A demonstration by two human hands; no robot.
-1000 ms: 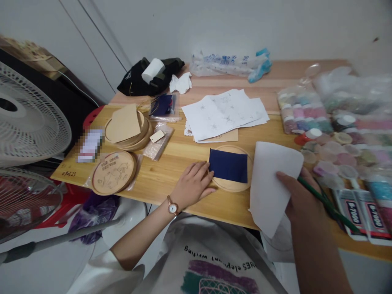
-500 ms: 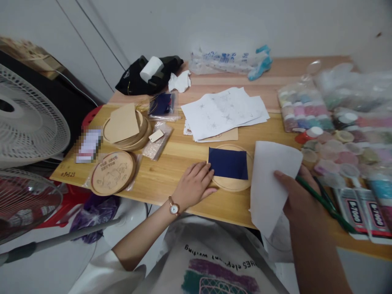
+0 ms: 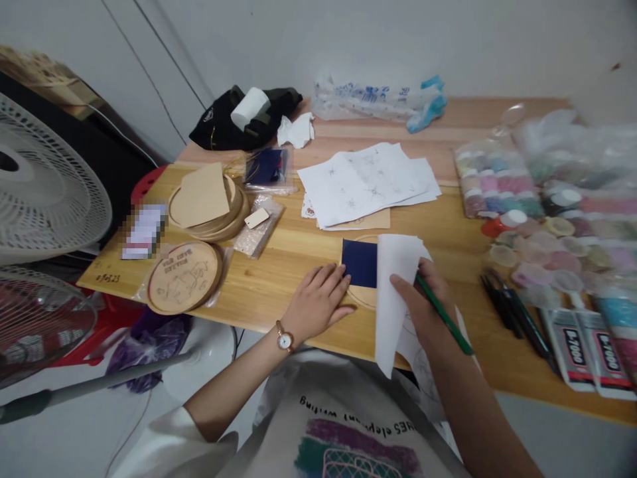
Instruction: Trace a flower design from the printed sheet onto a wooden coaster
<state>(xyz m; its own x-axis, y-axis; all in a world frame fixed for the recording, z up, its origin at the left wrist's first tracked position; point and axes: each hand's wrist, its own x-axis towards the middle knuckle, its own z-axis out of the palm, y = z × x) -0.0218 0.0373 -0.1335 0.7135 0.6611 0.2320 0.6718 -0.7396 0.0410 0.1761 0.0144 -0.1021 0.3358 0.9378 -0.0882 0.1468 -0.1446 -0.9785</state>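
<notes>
My left hand [image 3: 321,297] lies flat on the table, fingers stretched out. Its fingertips touch the left edge of a dark blue sheet [image 3: 359,263], which looks like carbon paper and rests on a round wooden board [image 3: 365,296]. In my right hand [image 3: 426,307] is a curled sheet of white paper [image 3: 391,255], with a faint line drawing [image 3: 423,372] on its lower part. A green pencil [image 3: 448,320] is held in the same hand, pointing down to the right. The paper hangs over the right part of the blue sheet and board, hiding them.
White printed sheets [image 3: 368,182] lie behind the board. Left are stacked wooden boards [image 3: 204,199], a board with a drawing [image 3: 185,279] and a phone [image 3: 144,231]. Jars [image 3: 497,182], black pens [image 3: 522,312] and glue tubes [image 3: 572,345] crowd the right. A fan [image 3: 50,186] stands far left.
My right hand has moved left with the paper and pencil, so the paper now covers the right part of the blue sheet. The black pens have come into view. My left hand stays put.
</notes>
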